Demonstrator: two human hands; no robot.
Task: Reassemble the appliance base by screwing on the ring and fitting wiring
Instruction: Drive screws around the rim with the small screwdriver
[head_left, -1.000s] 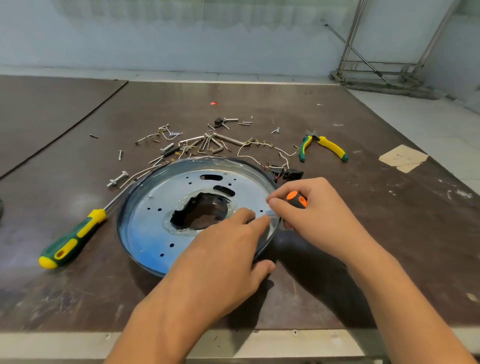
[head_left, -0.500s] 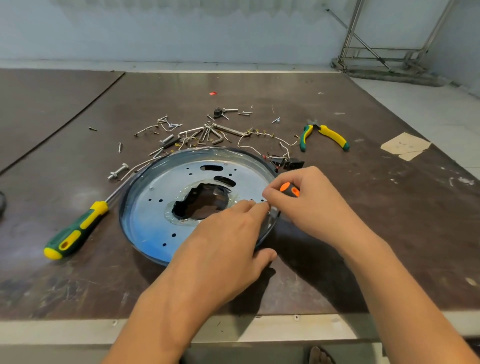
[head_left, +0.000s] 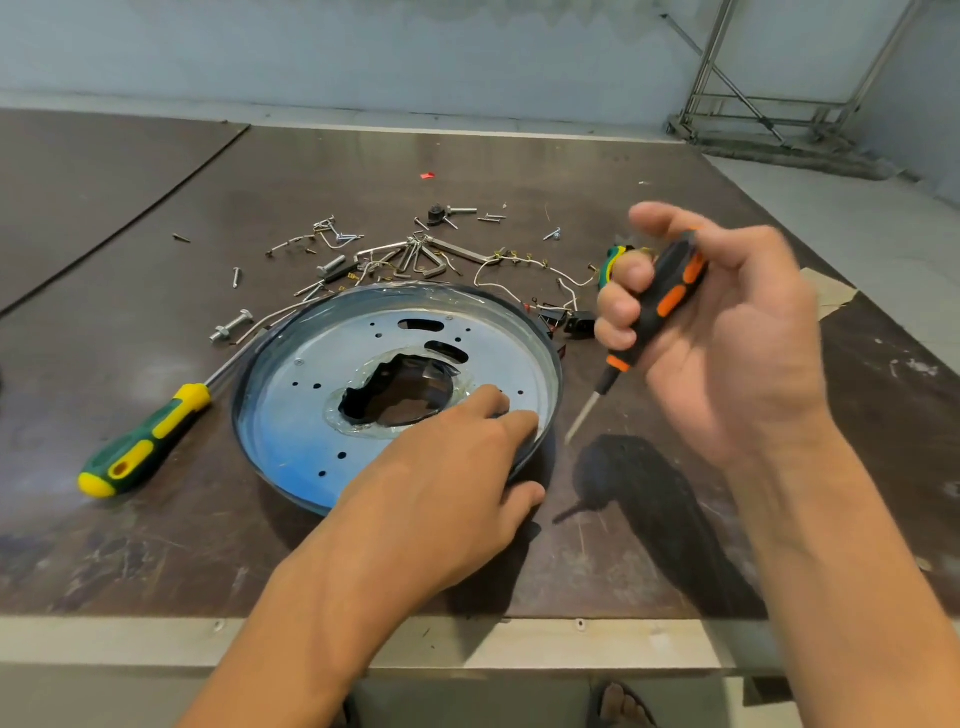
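left hand (head_left: 441, 499) and right hand (head_left: 727, 338) are bare; one foot (head_left: 619, 699) wears a dark open sandal (head_left: 638, 707).

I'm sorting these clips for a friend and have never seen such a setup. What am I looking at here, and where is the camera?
There is no machine here. A person works with bare hands, and the camera sits on their head, looking forward and down.

On the dark table lies a round metal base with a ragged hole in its middle. The left hand rests on its near right edge, fingers on the metal. The right hand is raised and grips a black-and-orange screwdriver, tip pointing down beside the base.

A green-and-yellow screwdriver lies left of the base. Behind it are loose screws and thin wires. Pliers peek out behind the right hand.
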